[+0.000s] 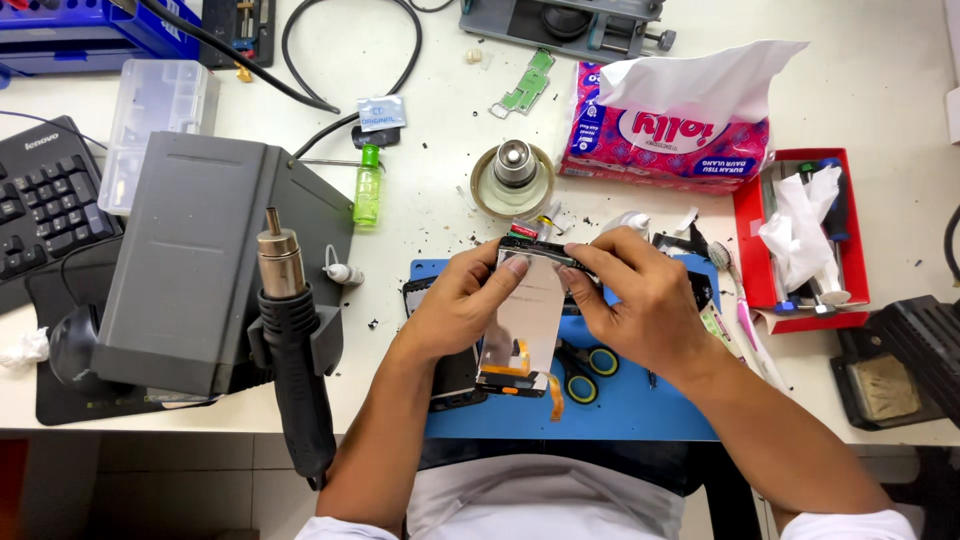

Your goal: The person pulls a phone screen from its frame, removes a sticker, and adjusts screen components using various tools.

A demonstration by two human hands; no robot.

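Fingers point(520, 266) of left hand point(462, 300) and right hand point(640, 300) pinch top edge of screen panel point(525, 320), held tilted above blue mat point(640, 405) on desk point(420, 210); scissors point(585, 370) beneath; hot-air gun point(290, 330) left.

Bright, even overhead light fills the view from the head camera. The white counter point(900, 90) looks nearly washed out. Shadows are short and soft. The shiny metal panel point(528, 310) shows a dull glare. Focus is sharp throughout, with slight bending toward the edges.
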